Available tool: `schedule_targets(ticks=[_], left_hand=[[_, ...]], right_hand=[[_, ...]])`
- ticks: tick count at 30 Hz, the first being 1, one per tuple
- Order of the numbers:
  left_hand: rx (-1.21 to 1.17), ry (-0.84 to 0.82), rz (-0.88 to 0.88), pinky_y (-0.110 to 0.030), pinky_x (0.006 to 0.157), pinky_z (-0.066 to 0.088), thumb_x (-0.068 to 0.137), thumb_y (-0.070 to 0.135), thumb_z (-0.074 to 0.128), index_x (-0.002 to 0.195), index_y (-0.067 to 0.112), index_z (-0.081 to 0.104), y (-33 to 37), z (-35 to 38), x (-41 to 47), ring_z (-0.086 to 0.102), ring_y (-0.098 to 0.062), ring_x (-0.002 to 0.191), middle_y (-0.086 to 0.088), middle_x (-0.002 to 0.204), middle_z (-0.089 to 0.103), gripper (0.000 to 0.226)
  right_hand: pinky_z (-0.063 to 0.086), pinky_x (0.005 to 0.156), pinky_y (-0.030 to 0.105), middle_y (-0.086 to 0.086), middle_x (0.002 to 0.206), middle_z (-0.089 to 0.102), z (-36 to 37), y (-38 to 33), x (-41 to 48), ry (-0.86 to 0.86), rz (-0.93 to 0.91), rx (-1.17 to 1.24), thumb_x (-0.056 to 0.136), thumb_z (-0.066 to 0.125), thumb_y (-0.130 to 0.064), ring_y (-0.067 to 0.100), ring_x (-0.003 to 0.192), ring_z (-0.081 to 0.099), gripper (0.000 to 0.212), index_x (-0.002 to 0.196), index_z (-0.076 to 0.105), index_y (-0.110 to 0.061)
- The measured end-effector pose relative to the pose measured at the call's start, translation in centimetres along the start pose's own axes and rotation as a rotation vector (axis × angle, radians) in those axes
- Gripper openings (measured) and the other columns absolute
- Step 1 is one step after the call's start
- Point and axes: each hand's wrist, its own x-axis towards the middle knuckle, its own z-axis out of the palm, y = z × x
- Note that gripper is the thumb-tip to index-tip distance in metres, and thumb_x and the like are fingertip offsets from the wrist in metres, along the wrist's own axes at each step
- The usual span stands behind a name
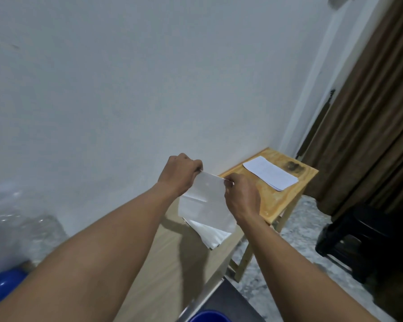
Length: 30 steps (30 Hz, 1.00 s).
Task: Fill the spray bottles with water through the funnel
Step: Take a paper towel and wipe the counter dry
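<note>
A sheet of paper (207,203) is pinched at its upper corners by the curled fingers of the left hand (180,175) and the right hand (241,196). It is held taut above the wooden table (272,201), probably to be folded. No spray bottle or funnel is seen.

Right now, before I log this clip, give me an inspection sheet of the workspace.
Surface: light wooden top, small wooden table beyond it.
Job's things: nothing seen; no bottle or funnel in view.
Clutter: stack of papers on the table; more loose sheets on the top; clear plastic bag and blue object at left; blue rim at the bottom edge.
Grippers: left hand and right hand each pinch an upper corner of a white sheet.
Cables: nothing seen.
Surroundings: white wall, brown curtain, black stool.
</note>
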Motion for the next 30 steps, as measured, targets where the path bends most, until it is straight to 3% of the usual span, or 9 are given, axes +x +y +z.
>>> schedule_targets(ticks=[5, 9, 16, 24, 28, 30], left_hand=[[-0.002, -0.013, -0.045, -0.04, 0.086, 0.046, 0.1, 0.026, 0.049, 0.108, 0.025, 0.068, -0.3, -1.5, -0.7, 0.056, -0.024, 0.101, 0.006, 0.097, 0.071, 0.021], [-0.061, -0.03, -0.13, -0.04, 0.085, 0.045, 0.1, 0.027, 0.049, 0.103, 0.026, 0.069, -1.0, -3.9, -3.0, 0.055, -0.022, 0.1, 0.006, 0.099, 0.068, 0.02], [-0.24, -0.017, -0.335, -0.036, 0.079, 0.052, 0.096, 0.031, 0.054, 0.09, 0.028, 0.068, -2.7, -9.4, -10.8, 0.063, -0.022, 0.086, 0.005, 0.089, 0.069, 0.015], [-0.399, 0.109, -0.511, -0.034, 0.082, 0.052, 0.094, 0.03, 0.061, 0.088, 0.03, 0.071, -5.4, -15.5, -23.7, 0.064, -0.01, 0.092, 0.013, 0.092, 0.07, 0.011], [-0.453, 0.193, -0.58, -0.025, 0.084, 0.048, 0.094, 0.027, 0.063, 0.094, 0.027, 0.075, -7.0, -18.6, -30.0, 0.064, -0.005, 0.095, 0.014, 0.096, 0.073, 0.012], [-0.472, 0.223, -0.619, -0.018, 0.081, 0.045, 0.094, 0.026, 0.065, 0.096, 0.027, 0.076, -7.8, -20.1, -33.0, 0.062, -0.003, 0.094, 0.013, 0.097, 0.073, 0.012]], right_hand=[[0.048, 0.075, 0.033, -0.004, 0.105, 0.075, -0.4, 0.1, 0.2, -0.099, -0.013, 0.066, 0.098, 0.057, -0.021, 0.023, 0.1, 0.066, 0.021, 0.109, 0.074, -0.024], [0.054, 0.082, 0.036, -0.004, 0.104, 0.075, -1.3, -1.4, -0.2, -0.189, -0.09, 0.115, 0.097, 0.06, -0.024, 0.022, 0.1, 0.066, 0.017, 0.106, 0.075, -0.024], [0.051, 0.081, 0.033, -0.002, 0.1, 0.076, -3.1, -6.4, -3.9, -0.231, -0.194, 0.214, 0.098, 0.059, -0.018, 0.022, 0.099, 0.066, 0.019, 0.104, 0.077, -0.018], [0.04, 0.066, 0.02, -0.014, 0.071, 0.061, -3.5, -14.1, -11.8, -0.319, -0.31, 0.297, 0.095, 0.066, -0.014, 0.012, 0.078, 0.059, 0.016, 0.101, 0.079, -0.022], [0.049, 0.082, 0.024, -0.006, 0.095, 0.074, -2.9, -17.9, -16.7, -0.383, -0.381, 0.357, 0.095, 0.068, -0.016, 0.011, 0.095, 0.065, 0.017, 0.105, 0.08, -0.022], [0.047, 0.082, 0.024, -0.004, 0.102, 0.076, -2.4, -19.7, -19.1, -0.43, -0.403, 0.38, 0.096, 0.067, -0.017, 0.011, 0.098, 0.065, 0.018, 0.107, 0.08, -0.022]])
